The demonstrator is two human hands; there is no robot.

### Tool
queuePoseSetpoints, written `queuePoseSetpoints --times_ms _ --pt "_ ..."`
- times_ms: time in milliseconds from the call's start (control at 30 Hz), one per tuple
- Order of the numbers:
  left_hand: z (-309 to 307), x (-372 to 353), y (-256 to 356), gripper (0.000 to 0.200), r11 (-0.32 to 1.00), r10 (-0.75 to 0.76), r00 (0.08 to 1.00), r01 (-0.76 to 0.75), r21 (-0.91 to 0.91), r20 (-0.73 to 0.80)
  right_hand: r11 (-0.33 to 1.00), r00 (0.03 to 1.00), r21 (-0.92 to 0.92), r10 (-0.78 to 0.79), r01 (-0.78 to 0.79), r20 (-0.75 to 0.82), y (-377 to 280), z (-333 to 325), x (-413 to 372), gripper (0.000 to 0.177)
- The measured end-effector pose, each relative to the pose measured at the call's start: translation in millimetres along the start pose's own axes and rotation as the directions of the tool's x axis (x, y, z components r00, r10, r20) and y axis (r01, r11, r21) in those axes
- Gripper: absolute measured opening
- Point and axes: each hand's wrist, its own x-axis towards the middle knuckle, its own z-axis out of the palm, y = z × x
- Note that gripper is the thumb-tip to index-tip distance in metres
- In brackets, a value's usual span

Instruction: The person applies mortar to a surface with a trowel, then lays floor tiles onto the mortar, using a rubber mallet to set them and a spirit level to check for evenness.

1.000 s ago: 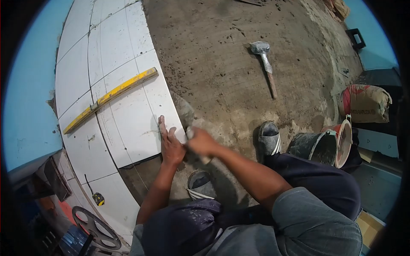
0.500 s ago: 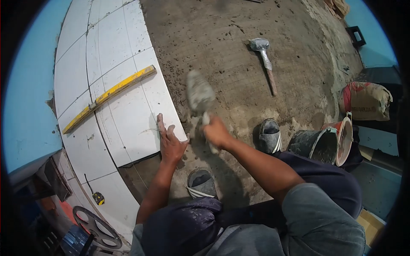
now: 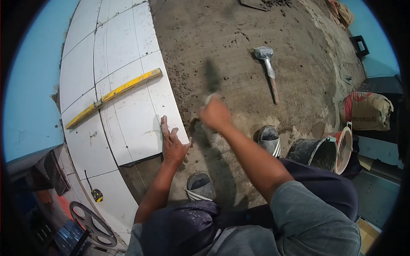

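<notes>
My left hand (image 3: 174, 145) rests at the near right corner of a white floor tile (image 3: 143, 128), its fingers spread over the tile's edge. In my right hand (image 3: 216, 114) is a trowel (image 3: 211, 76), gripped by its handle; the blade is blurred and points away from me over the rough mortar floor (image 3: 239, 81). A yellow spirit level (image 3: 115, 97) lies slantwise across the tiles, beyond my left hand. To the right of the trowel, a mallet (image 3: 267, 66) with a wrapped head and wooden handle lies on the mortar.
A dark bucket (image 3: 309, 152) and an orange bucket (image 3: 343, 147) stand at the right, near a paper sack (image 3: 368, 112). A tape measure (image 3: 97, 195) lies on the near left tiles. A steering wheel (image 3: 92, 226) is at lower left. Blue walls (image 3: 30, 98) border both sides.
My right hand has moved slightly away from me with the trowel, whose blade has turned and is now seen narrow and blurred. My left hand stays at the tile corner. The view has shifted slightly.
</notes>
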Motion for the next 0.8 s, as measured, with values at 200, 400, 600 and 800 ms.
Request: queuePoseSetpoints --times_ms 200,400,600,800 --pt "9.8 -8.3 -15.7 0.084 0.998 0.018 1.0 -0.019 0.058 0.012 0.982 0.964 0.177 -0.102 0.058 0.245 -51.5 22.6 -17.5 0.053" --pt "-1.4 0.5 1.4 0.084 0.999 -0.016 1.0 0.016 -0.041 0.001 0.982 0.929 0.107 -0.181 0.154 0.322 -45.4 19.1 8.0 0.052" --pt "-0.9 0.3 4.5 0.093 0.999 -0.045 0.997 0.046 -0.007 0.063 0.971 0.993 0.235 -0.061 0.037 0.097 -62.9 43.4 33.5 0.054" --pt "-31.5 18.5 9.9 0.098 0.995 0.103 0.964 -0.103 -0.014 0.246 0.941 0.86 0.197 -0.333 0.276 0.387 -52.2 -49.3 71.9 0.046"
